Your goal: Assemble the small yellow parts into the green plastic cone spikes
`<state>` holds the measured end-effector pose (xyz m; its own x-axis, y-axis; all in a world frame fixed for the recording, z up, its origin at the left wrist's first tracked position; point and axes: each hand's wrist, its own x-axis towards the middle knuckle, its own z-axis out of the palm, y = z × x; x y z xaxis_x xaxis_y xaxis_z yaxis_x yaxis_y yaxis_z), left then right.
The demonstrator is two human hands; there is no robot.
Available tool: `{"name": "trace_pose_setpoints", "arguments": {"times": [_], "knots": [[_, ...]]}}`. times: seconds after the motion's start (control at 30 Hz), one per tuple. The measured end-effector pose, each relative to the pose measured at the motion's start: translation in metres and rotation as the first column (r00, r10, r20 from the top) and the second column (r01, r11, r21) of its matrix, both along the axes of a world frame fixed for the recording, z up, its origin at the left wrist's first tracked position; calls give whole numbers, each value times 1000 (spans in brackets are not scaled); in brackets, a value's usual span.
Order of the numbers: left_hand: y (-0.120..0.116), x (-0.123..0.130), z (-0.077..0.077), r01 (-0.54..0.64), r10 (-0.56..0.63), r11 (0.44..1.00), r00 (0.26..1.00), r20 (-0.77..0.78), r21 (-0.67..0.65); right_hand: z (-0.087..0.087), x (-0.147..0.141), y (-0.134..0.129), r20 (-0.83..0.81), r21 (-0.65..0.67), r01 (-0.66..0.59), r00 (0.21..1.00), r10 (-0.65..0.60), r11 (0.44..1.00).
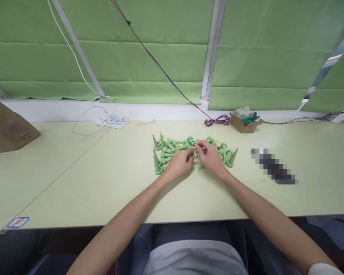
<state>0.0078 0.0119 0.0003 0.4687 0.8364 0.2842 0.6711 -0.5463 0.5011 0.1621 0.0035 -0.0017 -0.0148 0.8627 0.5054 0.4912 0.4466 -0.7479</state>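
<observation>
Lying in a loose bank under and around both hands: spikes (178,148), green, many, each a tapering cone on a wider collar. Bank's long axis: left to right, roughly along the table's front edge. Most spikes on their sides, pointing various ways; three upright at the left end, one leaning at the right end.

Yellow bit (193,148), one, slim: at the fingertips, between the hands, near the middle of the bank. Further yellow pieces among the spikes; count not clear.

Left hand (182,161): fingers curled inward, narrow, over the near middle of the bank; whether anything is gripped, cannot tell. Right hand (208,153): thumb and forefinger drawn close together beside the yellow bit; a firm hold cannot be confirmed. Neither hand clearly nearer; the yellow bit lies leftward of the right hand, and beyond the left.

Table (97,187): pale, beneath all. Beyond the bank, to the right: box (243,128), small, open, with clear plastic and green material inside; cable coil (218,121) just beside it. Far left: power strip (111,122); brown carton (11,131). Behind: green blinds (160,42).
</observation>
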Motion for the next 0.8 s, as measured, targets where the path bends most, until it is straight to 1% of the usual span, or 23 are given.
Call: {"name": "trace_pose_setpoints", "arguments": {"times": [0.2,0.33,0.67,0.8], "knots": [[0,-1,4,-108,105,994,991,86,23,1,0,-1,6,-13,3,1000,-3,1000],[2,-1,6,-150,145,988,978,149,23,0,1,-1,10,-6,-3,1000,4,1000],[3,2,2,-127,128,992,965,231,-16,-2,1,2,45,-6,-19,999,19,1000],[3,2,3,-118,124,992,959,254,-38,-1,1,2,55,-11,-18,998,19,1000]]}}
